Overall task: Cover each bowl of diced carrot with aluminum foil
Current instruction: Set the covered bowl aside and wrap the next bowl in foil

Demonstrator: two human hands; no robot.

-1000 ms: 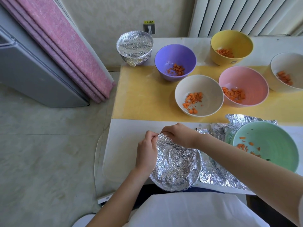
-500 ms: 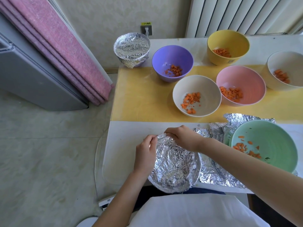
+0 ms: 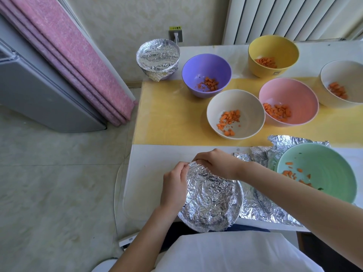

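The left hand (image 3: 173, 188) and the right hand (image 3: 218, 163) meet at the far edge of a wrapped bowl (image 3: 189, 219). The left grip is narrow. Its fingers curl and pinch the crinkly foil (image 3: 212, 199) at the rim. The right grip is narrow too. Its fingers bend over the same bit of rim and hold the foil down there. The two grips are almost touching.

The wrapped bowl sits on the white desk (image 3: 153, 173), right under both grips, close to the person's lap. The foil hides the whole top, so you cannot see inside.

Just to the right of the grips lies a loose sheet (image 3: 261, 211) of foil, flat and wrinkled. A green bowl (image 3: 324, 169) with a few carrot bits stands on it.

Past the grips, away from the person, a yellow mat (image 3: 170, 114) lies on the desk. On it, nearest the grips, is a cream bowl (image 3: 249, 107) with carrot bits. A pink bowl (image 3: 298, 95) is just beside it, to the right. A purple bowl (image 3: 206, 67) is further off. A yellow bowl (image 3: 275, 48) and a white bowl (image 3: 345, 73) are far to the right. All hold carrot and are open on top.

Far past the grips and a little to the left, at the desk's corner, stands a covered bowl (image 3: 158, 55) with foil tight over its top.
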